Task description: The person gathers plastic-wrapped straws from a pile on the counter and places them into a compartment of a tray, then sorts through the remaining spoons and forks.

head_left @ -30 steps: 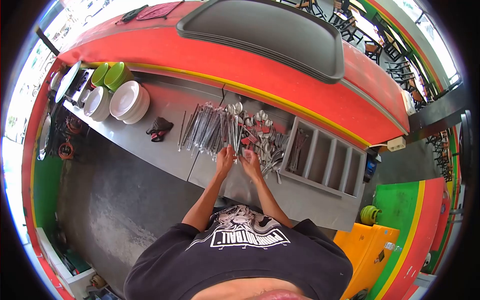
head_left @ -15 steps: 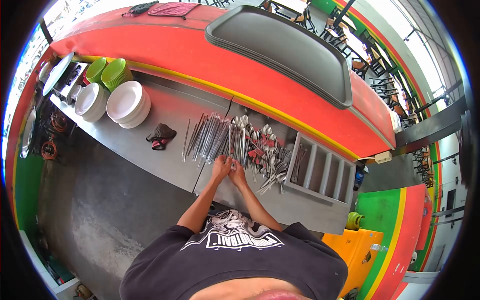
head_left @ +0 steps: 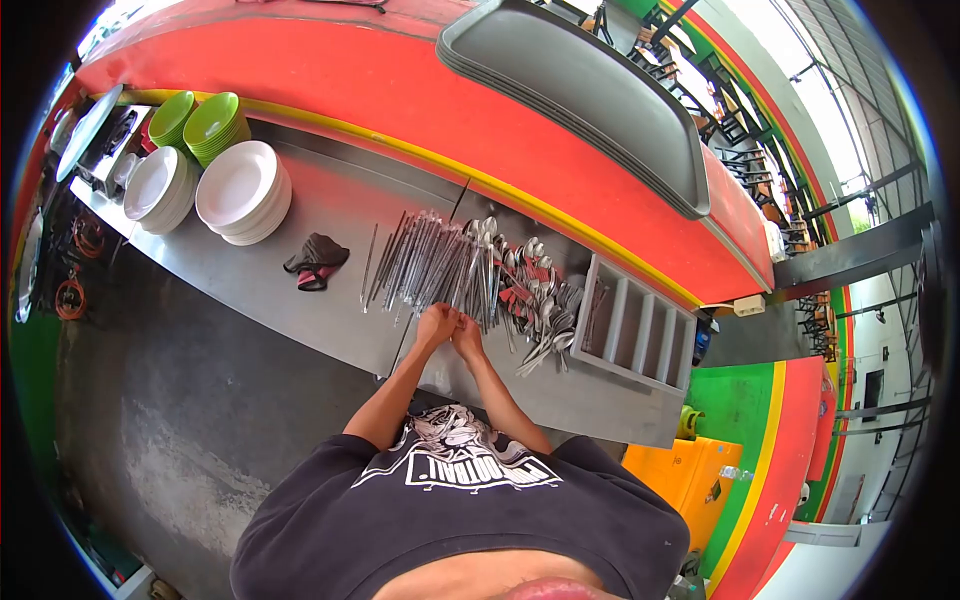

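Note:
My left hand and my right hand are close together at the near edge of the spread cutlery. The fingers of both hands are pinched closed; whatever is in them is too small and covered to make out. Just beyond the hands lies a row of long, thin, silvery sticks, some looking like they have clear wrapping. To their right are a pile of metal spoons and forks, mixed with several red pieces. Beside the pile is a grey cutlery tray with long compartments; the leftmost holds some dark, thin utensils.
A dark cloth bundle lies left of the sticks on the steel counter. Stacks of white plates and green bowls stand farther left. Large grey trays are stacked on the red ledge behind.
The camera view has tilted and shifted slightly. Both hands stay together at the near edge of the cutlery, with only a small change in finger position.

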`<state>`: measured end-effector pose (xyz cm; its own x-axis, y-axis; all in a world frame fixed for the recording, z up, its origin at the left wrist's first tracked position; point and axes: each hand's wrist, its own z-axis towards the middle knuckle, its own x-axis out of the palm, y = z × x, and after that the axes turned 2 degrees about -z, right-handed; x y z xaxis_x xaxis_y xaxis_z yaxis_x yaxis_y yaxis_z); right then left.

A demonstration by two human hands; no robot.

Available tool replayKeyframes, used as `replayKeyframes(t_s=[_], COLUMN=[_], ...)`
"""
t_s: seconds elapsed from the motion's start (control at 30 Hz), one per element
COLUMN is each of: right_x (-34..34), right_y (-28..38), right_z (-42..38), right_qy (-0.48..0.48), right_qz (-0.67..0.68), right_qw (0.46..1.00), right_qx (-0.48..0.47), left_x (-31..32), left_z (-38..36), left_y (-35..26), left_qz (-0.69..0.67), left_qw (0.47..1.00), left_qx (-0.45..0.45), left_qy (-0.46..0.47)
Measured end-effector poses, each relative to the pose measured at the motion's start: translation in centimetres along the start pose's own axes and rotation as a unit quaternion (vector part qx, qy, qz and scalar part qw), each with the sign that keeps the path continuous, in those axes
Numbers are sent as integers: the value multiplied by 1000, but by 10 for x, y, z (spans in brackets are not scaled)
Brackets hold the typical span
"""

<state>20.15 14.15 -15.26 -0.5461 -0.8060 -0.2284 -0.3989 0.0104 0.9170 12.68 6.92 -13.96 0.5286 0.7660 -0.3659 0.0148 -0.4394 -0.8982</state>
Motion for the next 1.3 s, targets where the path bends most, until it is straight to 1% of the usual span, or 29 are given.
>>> replayKeyframes(t_s=[0.03, 0.07, 0.17, 0.27, 0.37, 0.47, 0.57, 0.63, 0.73, 0.83, 0.93, 1.03, 1.13, 1.23, 1.3], right_x=[2, 3, -3, -5, -6, -11, -12, -14, -17, -24, -29, -34, -40, -47, -50], right_y=[3, 6, 16, 28, 37, 40, 40, 37, 36, 39, 39, 35, 35, 35, 34], right_z=[-2, -4, -13, -21, -29, -29, -29, -29, -28, -30, -31, -29, -30, -32, -32], right_qy=[-3, -7, 33, 20, 17, 7, -11, -1, -6, -3, -10, -9, 1, 12, 13], right_qz=[24, 48, 75, 13, 75, 51, 92, 98, 125, 141, 120, 116, 96, 95, 114], right_qw=[1000, 998, 994, 997, 995, 996, 993, 991, 985, 982, 986, 986, 990, 991, 990], right_qx=[16, 32, 77, 69, 59, 69, 68, 92, 115, 122, 115, 116, 107, 93, 86], left_x=[-4, -8, -18, -22, -22, -24, -23, -23, -21, -24, -20, -19, -8, -1, -3], left_z=[-1, -2, -3, 1, 4, 5, 5, 3, 5, 8, 5, -2, -2, -6, -17], left_y=[-2, -4, -8, -8, -5, -7, -10, -15, -20, -18, -18, -32, -32, -47, -66], left_qz=[26, 17, 6, 13, 1, 7, 22, 37, 61, 50, 60, 55, 63, 72, 88], left_qw=[1000, 1000, 999, 998, 997, 996, 996, 995, 995, 995, 995, 997, 995, 997, 996], left_qx=[3, 3, 6, 24, 54, 62, 64, 72, 64, 46, 76, 56, 71, 9, -1], left_qy=[8, 15, 36, 48, 47, 56, 57, 50, 40, 67, 15, 7, -27, -19, -13])
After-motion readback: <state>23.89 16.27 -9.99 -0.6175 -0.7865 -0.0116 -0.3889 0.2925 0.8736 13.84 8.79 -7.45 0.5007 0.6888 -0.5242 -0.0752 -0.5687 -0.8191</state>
